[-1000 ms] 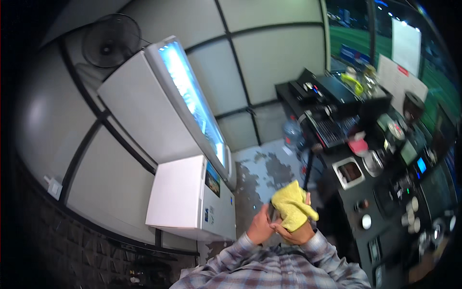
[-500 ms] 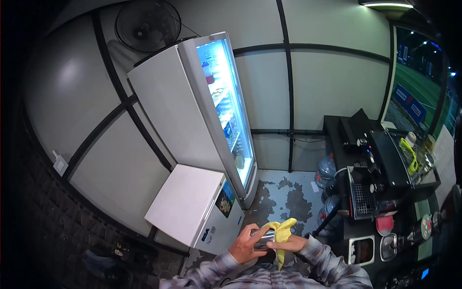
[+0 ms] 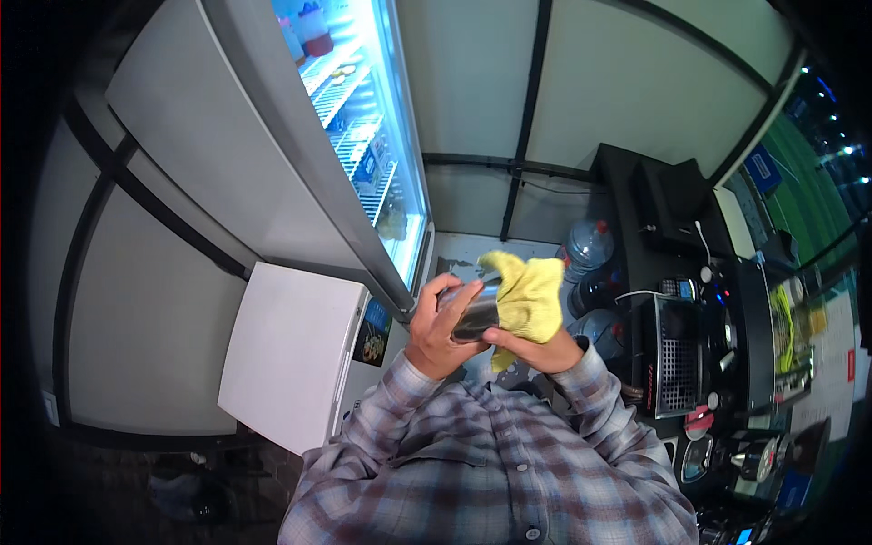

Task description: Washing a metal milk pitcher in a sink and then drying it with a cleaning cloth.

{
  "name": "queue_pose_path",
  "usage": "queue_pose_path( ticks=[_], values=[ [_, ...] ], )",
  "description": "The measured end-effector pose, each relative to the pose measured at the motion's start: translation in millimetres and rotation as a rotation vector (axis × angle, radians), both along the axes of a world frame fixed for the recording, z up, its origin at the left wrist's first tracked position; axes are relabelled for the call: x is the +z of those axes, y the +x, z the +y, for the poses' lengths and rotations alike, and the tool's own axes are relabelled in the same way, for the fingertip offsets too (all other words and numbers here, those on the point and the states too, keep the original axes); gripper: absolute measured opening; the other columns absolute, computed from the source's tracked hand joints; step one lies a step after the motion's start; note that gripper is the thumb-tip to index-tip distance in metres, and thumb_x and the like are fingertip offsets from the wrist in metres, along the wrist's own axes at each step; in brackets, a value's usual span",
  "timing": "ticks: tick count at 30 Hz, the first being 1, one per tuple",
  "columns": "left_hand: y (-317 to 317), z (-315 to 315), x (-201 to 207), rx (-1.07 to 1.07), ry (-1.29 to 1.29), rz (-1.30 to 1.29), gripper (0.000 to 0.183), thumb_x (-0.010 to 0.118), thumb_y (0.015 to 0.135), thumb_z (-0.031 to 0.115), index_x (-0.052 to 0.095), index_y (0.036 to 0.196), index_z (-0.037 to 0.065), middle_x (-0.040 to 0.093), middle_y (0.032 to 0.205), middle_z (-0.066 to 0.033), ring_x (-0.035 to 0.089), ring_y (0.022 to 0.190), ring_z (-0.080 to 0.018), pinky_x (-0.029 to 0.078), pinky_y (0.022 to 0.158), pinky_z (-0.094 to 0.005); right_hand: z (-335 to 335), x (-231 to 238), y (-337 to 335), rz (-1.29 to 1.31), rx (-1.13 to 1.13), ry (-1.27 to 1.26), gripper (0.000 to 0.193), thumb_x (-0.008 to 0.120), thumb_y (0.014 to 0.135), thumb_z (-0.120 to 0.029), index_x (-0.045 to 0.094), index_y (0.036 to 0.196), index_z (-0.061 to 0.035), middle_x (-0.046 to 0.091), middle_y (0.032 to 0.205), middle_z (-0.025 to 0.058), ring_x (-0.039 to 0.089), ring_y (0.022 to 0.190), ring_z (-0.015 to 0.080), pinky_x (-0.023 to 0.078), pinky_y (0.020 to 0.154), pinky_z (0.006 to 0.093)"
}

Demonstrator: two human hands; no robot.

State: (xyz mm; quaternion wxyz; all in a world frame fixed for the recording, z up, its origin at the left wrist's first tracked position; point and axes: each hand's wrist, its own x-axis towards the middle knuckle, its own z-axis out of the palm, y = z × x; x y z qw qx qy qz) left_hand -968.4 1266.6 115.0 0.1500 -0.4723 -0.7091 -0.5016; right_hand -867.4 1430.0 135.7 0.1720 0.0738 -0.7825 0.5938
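In front of my chest my left hand is closed round a shiny steel cup, fingers over its top side. My right hand grips a yellow cloth draped over the cup's right end, with the thumb against the metal. The cloth hides that end of the cup and most of my right fingers. Whether the cup has a handle or spout, I cannot tell.
At the left stand a lit glass-door fridge and a low white freezer. A black counter on the right carries a coffee machine with a drip grid. Large water bottles sit on the floor beside it.
My view has tilted down and come nearer the fridge and counter. Both hands, with cup and cloth, appear higher in the picture, and the cloth is spread wider over the cup's end.
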Motion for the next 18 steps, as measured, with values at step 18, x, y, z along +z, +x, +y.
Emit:
queue_pose_path(
  ticks=[18],
  values=[
    [-119, 33, -38, 0.446, 1.057, -0.598, 0.079, 0.077, 0.082, 0.019, 0.027, 0.142, 0.006, 0.048, 0.132, -0.0139, 0.050, 0.121, -0.0240, 0.042, 0.102, -0.0376, 126, -22, -281, -0.120, 0.387, 0.010, 0.046, 0.043, 0.103, -0.039, 0.061, 0.116, 0.0007, 0.066, 0.106, 0.0108, 0.062, 0.099, 0.0213, 0.047, 0.088, 0.0335]
  ],
)
